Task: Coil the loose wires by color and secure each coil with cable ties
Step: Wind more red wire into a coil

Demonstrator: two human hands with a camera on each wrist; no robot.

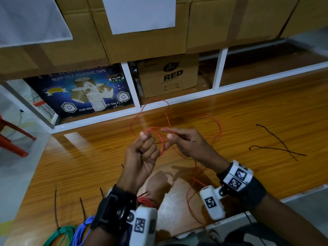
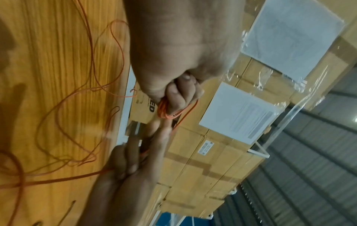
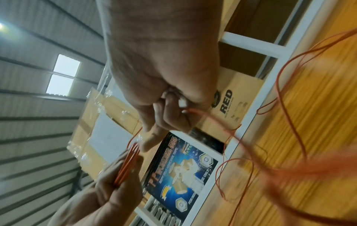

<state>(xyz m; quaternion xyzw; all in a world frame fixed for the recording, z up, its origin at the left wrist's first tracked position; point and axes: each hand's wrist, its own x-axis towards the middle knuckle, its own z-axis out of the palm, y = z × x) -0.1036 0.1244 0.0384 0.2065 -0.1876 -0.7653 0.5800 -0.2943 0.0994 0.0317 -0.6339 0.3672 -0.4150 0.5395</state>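
Above the wooden table (image 1: 266, 107), my left hand (image 1: 144, 141) is a fist gripping a small coil of red wire (image 2: 164, 110). In the right wrist view the coil (image 3: 127, 162) shows as several loops lying across the left fingers. Just right of it, my right hand (image 1: 171, 135) pinches the same wire's running strand (image 3: 193, 112) between thumb and fingers. The loose remainder of the red wire (image 1: 219, 128) sprawls in wide loops on the table behind and below the hands.
A green coil (image 1: 61, 234) and a blue coil (image 1: 82, 231) lie at the near left edge. A dark wire (image 1: 276, 148) lies loose at the right. Thin dark strips (image 1: 55, 206) lie near the left. Cardboard boxes (image 1: 168, 75) fill shelves behind.
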